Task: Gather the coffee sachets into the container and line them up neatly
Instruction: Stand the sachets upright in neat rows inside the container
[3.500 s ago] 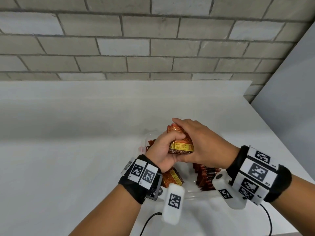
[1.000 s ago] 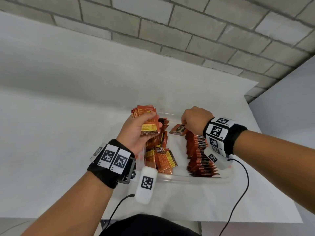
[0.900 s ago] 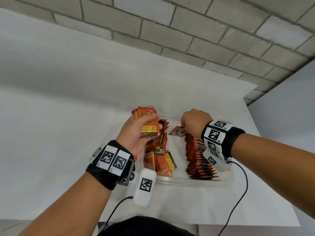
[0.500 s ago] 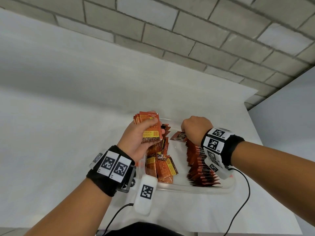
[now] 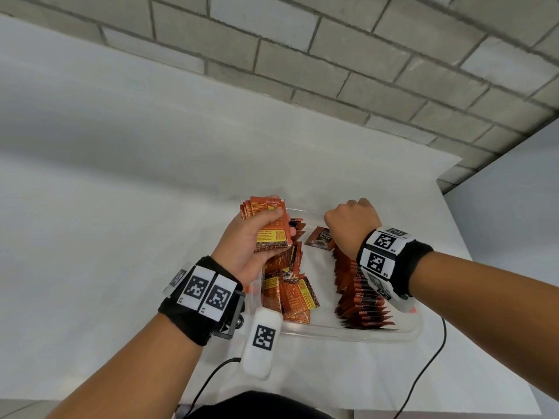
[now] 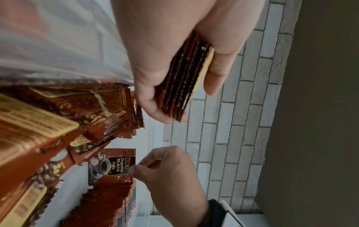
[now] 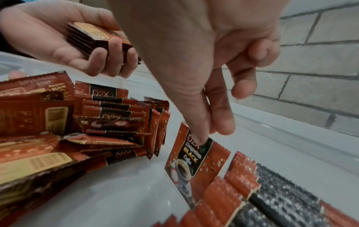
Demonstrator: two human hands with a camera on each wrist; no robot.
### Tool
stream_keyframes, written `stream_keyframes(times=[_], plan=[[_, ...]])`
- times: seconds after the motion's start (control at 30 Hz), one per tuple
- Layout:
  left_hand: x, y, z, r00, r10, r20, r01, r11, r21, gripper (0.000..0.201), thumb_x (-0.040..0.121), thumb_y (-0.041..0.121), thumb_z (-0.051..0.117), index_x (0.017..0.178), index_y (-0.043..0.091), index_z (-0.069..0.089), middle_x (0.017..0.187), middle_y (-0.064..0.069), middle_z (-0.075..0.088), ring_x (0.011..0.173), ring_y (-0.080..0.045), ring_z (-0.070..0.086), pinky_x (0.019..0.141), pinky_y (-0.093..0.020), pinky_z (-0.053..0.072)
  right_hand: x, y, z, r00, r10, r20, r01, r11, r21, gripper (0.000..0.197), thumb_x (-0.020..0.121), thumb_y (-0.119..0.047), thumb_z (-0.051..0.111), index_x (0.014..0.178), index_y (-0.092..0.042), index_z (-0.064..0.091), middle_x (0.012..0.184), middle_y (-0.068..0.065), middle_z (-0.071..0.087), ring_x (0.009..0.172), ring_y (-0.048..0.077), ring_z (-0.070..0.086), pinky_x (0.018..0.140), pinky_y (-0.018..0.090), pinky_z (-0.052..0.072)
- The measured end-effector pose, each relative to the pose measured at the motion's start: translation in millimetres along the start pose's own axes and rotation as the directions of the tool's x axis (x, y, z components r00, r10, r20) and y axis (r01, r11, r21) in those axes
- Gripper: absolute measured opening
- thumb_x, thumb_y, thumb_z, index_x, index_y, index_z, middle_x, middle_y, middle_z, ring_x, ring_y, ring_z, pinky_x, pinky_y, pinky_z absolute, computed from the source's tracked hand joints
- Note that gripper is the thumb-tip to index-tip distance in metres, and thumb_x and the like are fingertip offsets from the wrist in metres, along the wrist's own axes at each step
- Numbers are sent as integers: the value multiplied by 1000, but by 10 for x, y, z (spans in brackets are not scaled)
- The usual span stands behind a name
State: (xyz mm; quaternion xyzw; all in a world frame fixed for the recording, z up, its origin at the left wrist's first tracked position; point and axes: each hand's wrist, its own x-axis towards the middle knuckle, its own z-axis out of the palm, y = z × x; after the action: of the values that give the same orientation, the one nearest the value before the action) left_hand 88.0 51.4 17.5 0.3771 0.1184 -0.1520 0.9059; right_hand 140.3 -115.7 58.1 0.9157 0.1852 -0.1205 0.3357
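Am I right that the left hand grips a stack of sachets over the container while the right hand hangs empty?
Not quite. The right wrist view shows the right hand pinching a single black coffee sachet at the row's far end. The left hand does grip a stack of sachets.

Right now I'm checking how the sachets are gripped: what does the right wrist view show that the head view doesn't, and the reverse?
Only the right wrist view shows the right hand pinching the top edge of the single red-and-black coffee sachet.

Only the head view shows the whole clear plastic container, both marker wristbands and the white table.

Both show the left hand gripping a stack of orange-brown sachets, and the lined-up row of sachets.
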Motion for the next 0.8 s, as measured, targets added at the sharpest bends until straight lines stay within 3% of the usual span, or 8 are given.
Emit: stream_keyframes(times=[0.1, 0.27, 0.4, 0.5, 0.6, 0.7, 0.8], plan=[[3, 1, -8, 1000, 5, 14, -5, 1000, 0, 26, 70, 20, 67, 94, 11, 63, 85, -8, 69, 75, -20, 69, 72, -35, 54, -8, 5, -36, 1000, 4, 6, -4, 1000, 0, 34, 85, 0, 46, 61, -16, 29, 60, -2, 31, 70, 22, 39, 75, 30, 28], [11, 6, -6, 1000, 3, 27, -3, 1000, -2, 29, 70, 24, 67, 96, 12, 62, 84, -8, 67, 74, -20, 67, 72, -35, 54, 28, 52, -9, 999, 33, -3, -33, 999, 39, 31, 89, -8, 48, 62, -15, 34, 60, -3, 34, 55, 17, 33, 74, 30, 27], [12, 26, 8, 999, -36, 14, 37, 998, -47, 18, 83, 20, 59, 99, 12, 58, 87, -11, 64, 73, -23, 64, 70, -36, 52, 8, 213, -30, 990, 139, -34, -122, 942, 312, 18, 94, -26, 46, 88, -13, 57, 70, -1, 44, 69, 21, 48, 69, 28, 33], [2, 32, 7, 997, -62, 37, 65, 994, -91, 22, 89, 11, 47, 107, 12, 60, 93, -13, 65, 80, -27, 64, 69, -38, 53, -93, 396, -81, 981, 191, -45, -121, 772, 624, 18, 92, -36, 53, 89, -19, 62, 84, -1, 61, 72, 17, 53, 63, 26, 38], [-34, 23, 51, 992, -59, 107, 63, 997, -35, 34, 80, 7, 56, 114, 12, 60, 98, -12, 68, 84, -26, 69, 65, -37, 58, -299, 462, -158, 980, 166, -113, 15, 501, 865, 13, 88, -38, 61, 92, -26, 64, 85, -5, 65, 70, 6, 55, 61, 19, 39], [-66, 1, 139, 982, -71, 174, 64, 997, 46, 47, 74, 5, 68, 119, 12, 59, 106, -14, 68, 92, -29, 68, 76, -40, 58, -539, 373, -218, 990, 47, -130, 114, 255, 960, 26, 86, -39, 64, 109, -29, 61, 91, -8, 66, 75, 12, 63, 67, 21, 44], [-57, -29, 214, 975, -78, 208, 62, 994, 86, 49, 72, 5, 66, 120, 13, 59, 114, -18, 66, 97, -32, 66, 83, -44, 54, -640, 256, -185, 988, -7, -152, 152, 87, 985, 36, 81, -36, 69, 114, -30, 56, 95, -3, 68, 80, 20, 68, 73, 33, 53]])
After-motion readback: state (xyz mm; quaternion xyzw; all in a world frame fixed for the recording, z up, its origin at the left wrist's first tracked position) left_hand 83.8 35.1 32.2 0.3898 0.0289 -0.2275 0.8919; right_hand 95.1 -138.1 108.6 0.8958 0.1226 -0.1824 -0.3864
